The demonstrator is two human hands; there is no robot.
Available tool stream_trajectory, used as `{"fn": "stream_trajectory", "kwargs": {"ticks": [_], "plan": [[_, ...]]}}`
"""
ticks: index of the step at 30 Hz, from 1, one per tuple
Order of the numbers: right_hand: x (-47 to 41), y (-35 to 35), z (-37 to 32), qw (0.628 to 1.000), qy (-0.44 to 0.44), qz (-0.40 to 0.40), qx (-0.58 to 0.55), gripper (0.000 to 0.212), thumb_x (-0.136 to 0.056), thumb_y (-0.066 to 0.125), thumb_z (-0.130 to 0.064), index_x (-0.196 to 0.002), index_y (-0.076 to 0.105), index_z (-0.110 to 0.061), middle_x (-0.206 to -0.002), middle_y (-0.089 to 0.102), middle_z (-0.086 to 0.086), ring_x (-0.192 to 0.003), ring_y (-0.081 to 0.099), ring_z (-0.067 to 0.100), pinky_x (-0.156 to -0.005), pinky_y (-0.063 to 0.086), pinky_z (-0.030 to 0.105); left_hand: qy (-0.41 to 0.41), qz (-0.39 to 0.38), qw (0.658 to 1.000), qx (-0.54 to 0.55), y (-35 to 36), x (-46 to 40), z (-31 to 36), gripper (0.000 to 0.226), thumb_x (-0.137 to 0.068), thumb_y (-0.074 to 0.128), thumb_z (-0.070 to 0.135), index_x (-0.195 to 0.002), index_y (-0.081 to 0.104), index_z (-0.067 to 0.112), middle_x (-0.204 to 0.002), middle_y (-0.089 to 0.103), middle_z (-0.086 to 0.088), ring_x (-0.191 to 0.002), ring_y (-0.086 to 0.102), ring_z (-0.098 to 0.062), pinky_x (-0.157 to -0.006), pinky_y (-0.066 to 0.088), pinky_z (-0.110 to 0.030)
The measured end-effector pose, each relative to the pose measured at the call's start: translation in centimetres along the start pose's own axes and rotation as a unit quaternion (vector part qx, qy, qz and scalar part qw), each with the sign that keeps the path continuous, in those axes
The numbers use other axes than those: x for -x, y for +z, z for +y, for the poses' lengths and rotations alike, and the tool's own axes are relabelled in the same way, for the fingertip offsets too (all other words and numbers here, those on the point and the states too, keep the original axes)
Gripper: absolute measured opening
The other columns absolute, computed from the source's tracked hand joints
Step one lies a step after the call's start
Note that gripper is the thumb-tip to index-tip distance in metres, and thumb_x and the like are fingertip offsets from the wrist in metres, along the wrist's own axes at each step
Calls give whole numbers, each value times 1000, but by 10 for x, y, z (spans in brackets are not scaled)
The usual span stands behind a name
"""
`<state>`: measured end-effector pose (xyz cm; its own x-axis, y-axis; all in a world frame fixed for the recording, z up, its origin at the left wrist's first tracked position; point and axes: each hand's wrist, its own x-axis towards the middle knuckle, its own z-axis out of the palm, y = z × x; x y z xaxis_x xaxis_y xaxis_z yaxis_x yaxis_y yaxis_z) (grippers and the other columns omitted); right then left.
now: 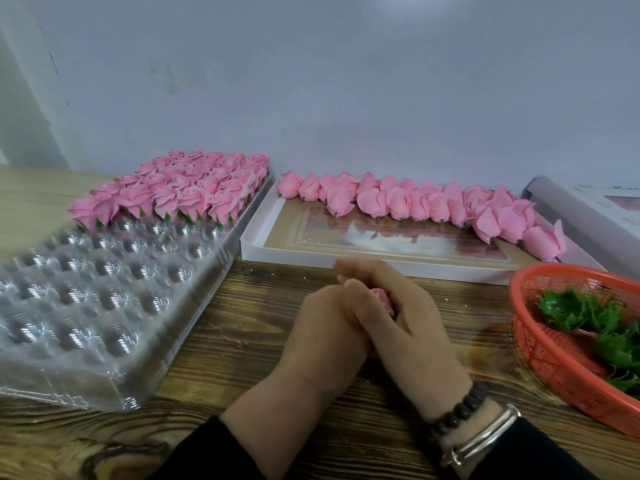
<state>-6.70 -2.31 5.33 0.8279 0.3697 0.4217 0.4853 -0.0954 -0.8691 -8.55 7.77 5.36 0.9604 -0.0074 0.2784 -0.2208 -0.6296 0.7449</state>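
Pink rose head (pixel 381 297) sits nearly hidden between both hands; right hand (pixel 412 320) apparently grips it; left hand (pixel 325 327) curls alongside.

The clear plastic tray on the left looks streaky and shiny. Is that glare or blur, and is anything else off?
Head view: mostly glare, soft light streaking the cups of the plastic tray, with some smear at its near edge; head view: the left hand and right hand round the pink rose look sharp, shadows faint.

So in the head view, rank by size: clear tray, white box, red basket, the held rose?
1. clear tray, though nearer the camera
2. white box
3. red basket, partly cut off
4. held rose
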Motion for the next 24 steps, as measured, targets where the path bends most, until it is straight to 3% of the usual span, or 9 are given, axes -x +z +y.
{"fn": "stream_trajectory", "kwargs": {"ticks": [4,8,10,12,13,15,17,21,24], "plan": [[0,4,2,998,-3,29,50,30,-85,43,-48,-95,67,-33,-88,68,-18,-90,61,-5,-77,45,12,22,4,999,24,5,0,3,14,-91,53,12,-84,64,18,-73,58,15,-75,60,0,-66,48,-9],[-4,-4,2,994,-4,-50,101,28,-87,40,-36,-97,67,-33,-102,65,-20,-99,60,-2,-89,44,16,9,-72,996,55,3,-1,4,16,-87,55,5,-89,60,21,-71,53,19,-62,52,16,-59,42,-3],[-3,-7,2,988,17,-108,105,28,-87,39,-39,-99,65,-36,-89,65,-26,-74,67,8,-70,50,19,-44,-122,986,105,-1,0,4,22,-84,56,1,-75,54,21,-58,53,8,-49,51,2,-48,41,-10],[-2,-7,3,985,29,-140,96,26,-88,39,-41,-103,60,-40,-75,64,-25,-49,64,13,-55,46,14,-62,-158,981,94,-5,1,2,24,-85,56,3,-69,53,21,-51,54,7,-47,50,-3,-46,42,-14],[-2,-8,3,984,26,-145,99,25,-88,39,-43,-104,58,-43,-78,66,-22,-51,65,13,-57,46,13,-49,-163,981,92,-6,2,2,25,-84,57,4,-68,54,23,-50,56,9,-49,52,-1,-48,42,-13],[-2,-10,2,983,11,-142,119,28,-87,39,-51,-108,56,-46,-98,67,-19,-79,68,6,-75,48,16,-3,-151,983,101,-7,1,2,19,-83,59,5,-75,60,22,-63,63,15,-64,59,3,-58,46,-12],[0,-15,1,983,-5,-126,133,35,-84,38,-60,-111,55,-47,-111,63,-20,-104,58,-4,-91,45,22,26,-132,987,89,-9,0,1,15,-82,62,8,-81,64,22,-78,66,12,-77,62,1,-69,50,-15],[7,-27,0,993,-43,-36,108,34,-82,43,-51,-111,58,-40,-105,64,-21,-103,57,-4,-89,43,15,-32,-89,978,186,-14,-1,-8,29,-71,70,-3,-62,67,23,-64,67,1,-64,62,-10,-62,51,-21],[12,-29,-4,983,-87,-45,158,33,-86,46,-43,-118,52,-42,-109,60,-20,-106,55,-2,-89,41,12,-40,-87,982,164,-16,-1,-10,37,-70,69,-8,-61,67,27,-61,66,6,-62,60,-6,-62,50,-22]]}}
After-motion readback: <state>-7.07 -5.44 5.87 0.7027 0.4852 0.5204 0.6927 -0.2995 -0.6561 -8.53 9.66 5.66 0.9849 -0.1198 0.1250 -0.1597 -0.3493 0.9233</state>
